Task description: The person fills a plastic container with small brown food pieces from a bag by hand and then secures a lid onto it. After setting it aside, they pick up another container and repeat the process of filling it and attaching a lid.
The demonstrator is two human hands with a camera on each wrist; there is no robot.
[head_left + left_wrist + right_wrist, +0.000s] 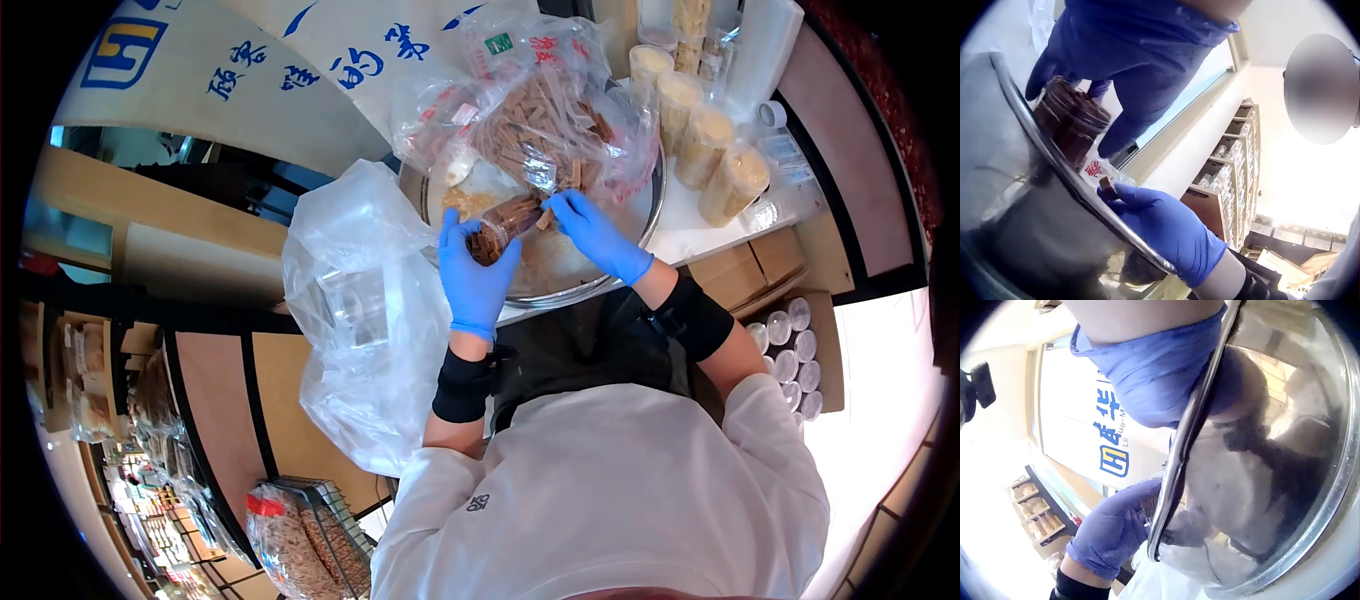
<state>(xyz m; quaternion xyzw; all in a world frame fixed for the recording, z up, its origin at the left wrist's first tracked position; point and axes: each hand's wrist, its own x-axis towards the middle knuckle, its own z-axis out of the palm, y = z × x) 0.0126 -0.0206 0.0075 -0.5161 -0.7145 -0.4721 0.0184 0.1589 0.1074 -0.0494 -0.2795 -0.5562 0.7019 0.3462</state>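
Observation:
My gloved left hand [474, 282] grips a clear plastic jar [512, 218] that lies tilted over a round metal basin [656, 205]. Brown flat strips fill the jar; in the left wrist view its ridged rim [1094, 112] shows between thumb and fingers. Close to the jar, my gloved right hand [603, 236] pinches a short brown strip [1107, 186] between thumb and fingertips. Behind both hands an open clear bag [625, 140] full of brown strips [530, 125] rests in the basin. In the right wrist view the basin's rim partly covers both hands.
Several filled clear jars [735, 185] stand on the white table right of the basin. A large plastic bag [350, 270] with clear containers hangs at the left. Below right, a carton holds round-lidded jars [790, 345]. A bagged product [295, 540] sits in a wire basket.

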